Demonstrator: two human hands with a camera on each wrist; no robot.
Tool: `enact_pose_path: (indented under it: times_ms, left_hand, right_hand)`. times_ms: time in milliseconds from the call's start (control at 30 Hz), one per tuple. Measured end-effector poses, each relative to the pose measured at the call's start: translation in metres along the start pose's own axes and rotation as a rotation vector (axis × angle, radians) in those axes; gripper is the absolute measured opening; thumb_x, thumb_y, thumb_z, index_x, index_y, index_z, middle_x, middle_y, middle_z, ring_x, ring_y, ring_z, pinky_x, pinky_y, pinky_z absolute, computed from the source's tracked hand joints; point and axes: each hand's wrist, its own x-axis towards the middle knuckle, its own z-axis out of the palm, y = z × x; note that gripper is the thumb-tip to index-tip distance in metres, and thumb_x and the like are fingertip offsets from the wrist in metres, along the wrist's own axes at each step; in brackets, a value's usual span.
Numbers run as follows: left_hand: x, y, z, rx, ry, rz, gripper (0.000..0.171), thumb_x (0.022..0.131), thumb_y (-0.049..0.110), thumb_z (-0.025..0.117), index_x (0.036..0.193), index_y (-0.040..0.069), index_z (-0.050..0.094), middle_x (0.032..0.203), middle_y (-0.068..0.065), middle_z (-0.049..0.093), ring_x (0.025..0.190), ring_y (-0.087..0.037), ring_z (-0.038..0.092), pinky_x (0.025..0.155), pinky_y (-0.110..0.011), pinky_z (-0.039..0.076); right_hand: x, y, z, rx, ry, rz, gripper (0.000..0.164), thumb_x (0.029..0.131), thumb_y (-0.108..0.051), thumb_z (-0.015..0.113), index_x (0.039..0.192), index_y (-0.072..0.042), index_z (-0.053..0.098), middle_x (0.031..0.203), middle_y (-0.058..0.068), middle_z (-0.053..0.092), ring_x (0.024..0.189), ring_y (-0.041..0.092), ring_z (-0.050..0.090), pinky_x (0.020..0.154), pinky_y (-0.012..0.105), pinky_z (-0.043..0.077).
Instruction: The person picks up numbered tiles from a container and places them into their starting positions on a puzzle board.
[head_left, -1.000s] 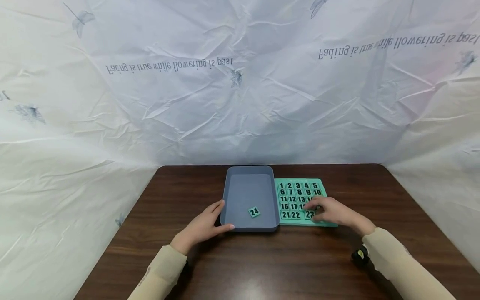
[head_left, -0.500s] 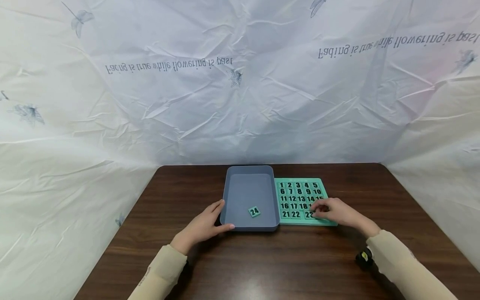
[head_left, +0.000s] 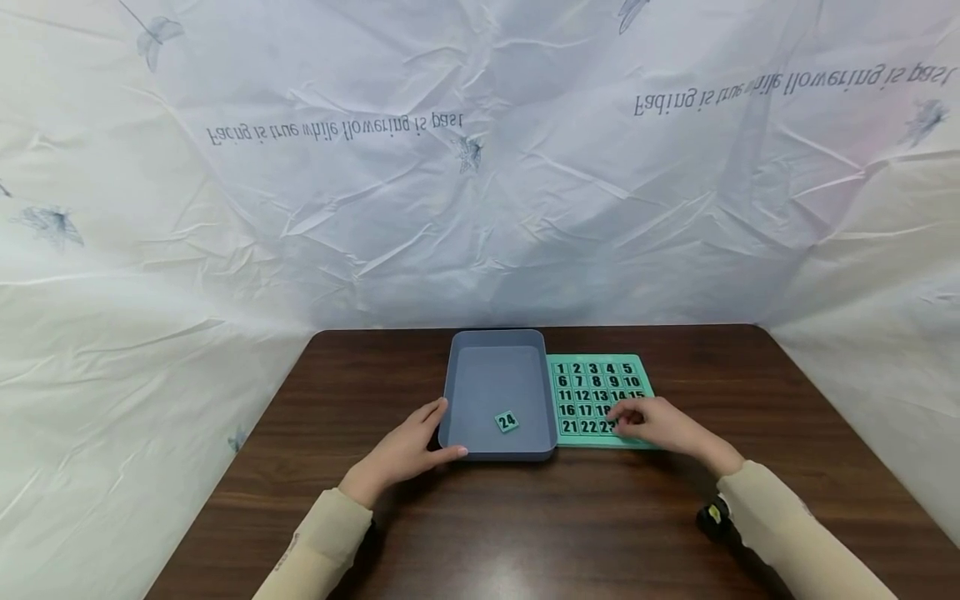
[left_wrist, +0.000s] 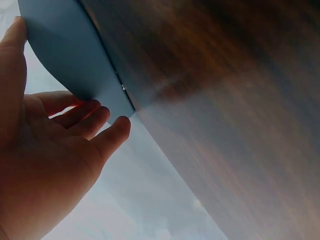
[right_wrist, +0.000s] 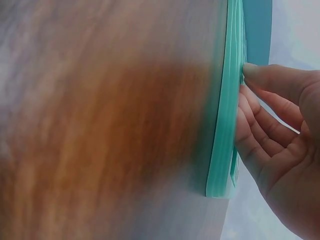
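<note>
A blue-grey tray (head_left: 501, 375) lies on the table, with one green number tile marked 24 (head_left: 506, 422) inside. My left hand (head_left: 405, 446) touches the tray's near-left corner, thumb at the front rim and fingers along the left wall; in the left wrist view its fingers (left_wrist: 92, 120) lie against the outer wall. Right of the tray is a green number board (head_left: 592, 443). My right hand (head_left: 660, 423) is over its lower right part, thumb and forefinger touching near the tile marked 23 (head_left: 607, 427). The right wrist view shows the fingers (right_wrist: 265, 127) against the board's face. The hand hides the lower right squares.
A dark wood table (head_left: 480, 517) bears everything. Wrinkled white sheeting (head_left: 480, 233) with printed words and flowers hangs behind and at both sides. A small black device (head_left: 712, 518) is strapped at the right wrist.
The tile marked 23, earlier out of line, has shifted left beside 22 and now lies level in its row. My right hand drew back slightly, then moved left; the left hand stays put.
</note>
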Motion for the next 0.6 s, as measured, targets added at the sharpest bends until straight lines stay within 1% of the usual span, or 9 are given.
enact_pose_path:
  times_ms: [133, 200, 300, 367, 433, 600]
  left_hand:
    - [0.000, 0.000, 0.000, 0.002, 0.001, 0.001, 0.102, 0.088, 0.071, 0.060, 0.160, 0.007, 0.027, 0.164, -0.012, 0.027, 0.148, -0.031, 0.030, 0.116, -0.051, 0.032]
    - [0.000, 0.000, 0.000, 0.001, 0.001, 0.000, 0.103, 0.088, 0.072, 0.060, 0.160, 0.007, 0.026, 0.164, -0.012, 0.027, 0.149, -0.031, 0.030, 0.116, -0.051, 0.032]
    - [0.001, 0.000, 0.000, -0.001, -0.002, -0.003, 0.103, 0.088, 0.073, 0.059, 0.160, 0.007, 0.026, 0.164, -0.012, 0.026, 0.149, -0.031, 0.030, 0.116, -0.051, 0.032]
    - [0.000, 0.000, 0.000, 0.001, -0.004, -0.004, 0.103, 0.088, 0.073, 0.059, 0.160, 0.008, 0.026, 0.164, -0.012, 0.026, 0.149, -0.031, 0.030, 0.115, -0.051, 0.032]
    - [0.000, 0.000, 0.000, 0.005, -0.001, -0.004, 0.103, 0.088, 0.073, 0.059, 0.160, 0.007, 0.026, 0.164, -0.012, 0.027, 0.148, -0.031, 0.030, 0.115, -0.051, 0.032]
    - [0.000, 0.000, 0.001, 0.014, 0.005, -0.004, 0.103, 0.088, 0.073, 0.059, 0.160, 0.007, 0.027, 0.164, -0.012, 0.027, 0.148, -0.030, 0.031, 0.115, -0.050, 0.033]
  right_hand:
    - [0.001, 0.000, 0.000, -0.010, 0.001, 0.004, 0.020, 0.101, -0.016, 0.063, 0.118, -0.006, 0.069, 0.094, -0.003, 0.067, 0.080, 0.009, 0.062, 0.066, 0.029, 0.051]
    - [0.003, -0.001, -0.002, -0.026, 0.007, 0.000, 0.019, 0.101, -0.016, 0.063, 0.116, -0.006, 0.070, 0.092, -0.003, 0.067, 0.076, 0.009, 0.060, 0.065, 0.028, 0.050]
    - [0.007, -0.005, -0.007, -0.055, 0.024, -0.012, 0.019, 0.102, -0.016, 0.062, 0.115, -0.006, 0.071, 0.089, -0.001, 0.066, 0.071, 0.009, 0.056, 0.061, 0.028, 0.045]
    - [0.012, -0.011, -0.012, -0.083, 0.042, -0.024, 0.020, 0.101, -0.016, 0.063, 0.116, -0.005, 0.071, 0.089, 0.001, 0.066, 0.071, 0.010, 0.055, 0.060, 0.029, 0.044]
    - [0.019, -0.020, -0.019, -0.107, 0.057, -0.047, 0.022, 0.101, -0.017, 0.063, 0.117, -0.004, 0.070, 0.091, 0.002, 0.067, 0.074, 0.011, 0.057, 0.061, 0.030, 0.045]
    - [0.046, -0.052, -0.035, -0.165, 0.109, -0.101, 0.023, 0.100, -0.017, 0.066, 0.119, -0.005, 0.070, 0.102, 0.001, 0.068, 0.089, 0.015, 0.063, 0.073, 0.036, 0.052]
